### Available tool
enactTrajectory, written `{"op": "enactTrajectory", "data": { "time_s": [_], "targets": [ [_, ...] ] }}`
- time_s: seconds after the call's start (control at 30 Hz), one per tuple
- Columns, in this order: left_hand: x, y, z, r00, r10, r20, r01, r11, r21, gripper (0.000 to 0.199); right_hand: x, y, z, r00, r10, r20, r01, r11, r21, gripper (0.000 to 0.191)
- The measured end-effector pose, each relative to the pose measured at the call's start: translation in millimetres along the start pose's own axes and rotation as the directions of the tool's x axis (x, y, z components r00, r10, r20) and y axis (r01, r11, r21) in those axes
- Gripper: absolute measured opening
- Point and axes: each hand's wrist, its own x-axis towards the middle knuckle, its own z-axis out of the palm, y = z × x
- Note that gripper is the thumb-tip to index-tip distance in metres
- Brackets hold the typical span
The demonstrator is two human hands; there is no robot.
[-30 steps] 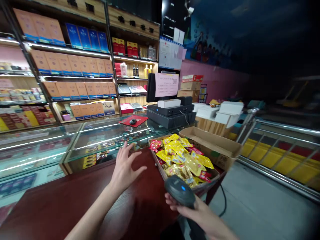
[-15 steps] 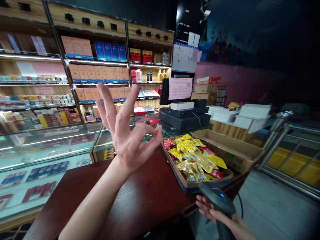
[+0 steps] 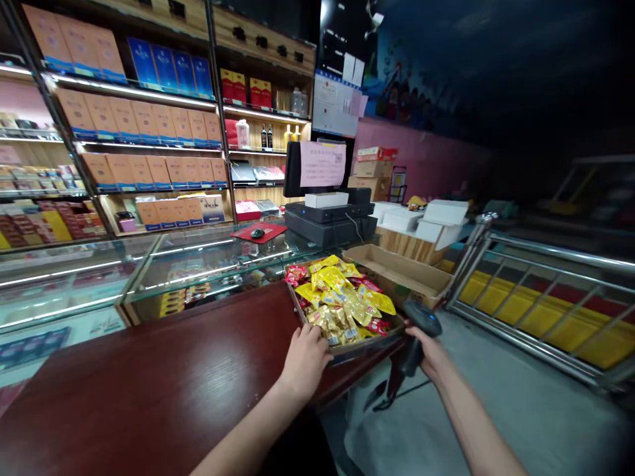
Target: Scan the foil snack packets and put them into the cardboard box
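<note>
My left hand [image 3: 306,360] is at the near left corner of a shallow cardboard box [image 3: 342,354], its fingers bent over the rim and the thumb low against the outside. Inside the box lies a heap of small snack packets [image 3: 342,297] in yellow, gold and red wrappers. My right hand [image 3: 430,350] is closed around the grip of a dark barcode scanner [image 3: 421,318] with a small blue light on top. The scanner is just right of the box, and its cable hangs below the table edge.
The box stands on a dark red wooden table [image 3: 198,350]. Behind are a glass counter [image 3: 188,258], a mouse [image 3: 257,233] on a red mat, a monitor [image 3: 294,168] and a black cash drawer [image 3: 327,228]. A metal railing [image 3: 546,258] runs along the right.
My left hand has come down from a raised pose, thumb and index finger touching, to the box rim. My right hand has lifted the scanner beside the box. The view has turned right.
</note>
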Motion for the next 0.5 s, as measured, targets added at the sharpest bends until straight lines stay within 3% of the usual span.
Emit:
{"op": "enactTrajectory", "data": {
  "time_s": [0.1,0.23,0.37,0.5],
  "targets": [
    [-17.4,-27.1,-20.8,0.999,0.007,-0.031,-0.011,0.991,-0.136,0.009,-19.9,7.5,9.3,1.0,-0.022,0.013,0.022,0.999,-0.03,0.026],
    [-67.9,-65.8,-58.8,1.0,-0.009,-0.011,0.006,0.976,-0.219,0.014,-57.1,15.9,22.4,0.976,0.119,0.185,-0.101,0.989,-0.106,0.03],
    [-117.2,-105.0,-105.9,0.996,-0.057,0.072,0.072,0.969,-0.237,0.021,-81.6,16.8,51.4,0.889,0.213,0.405,-0.172,0.976,-0.135,0.034],
    [-149.7,-159.7,-149.5,0.989,-0.094,0.114,0.108,0.986,-0.129,0.025,-83.6,4.6,88.1,0.803,0.197,0.563,-0.185,0.98,-0.078,0.044]
  ]
}}
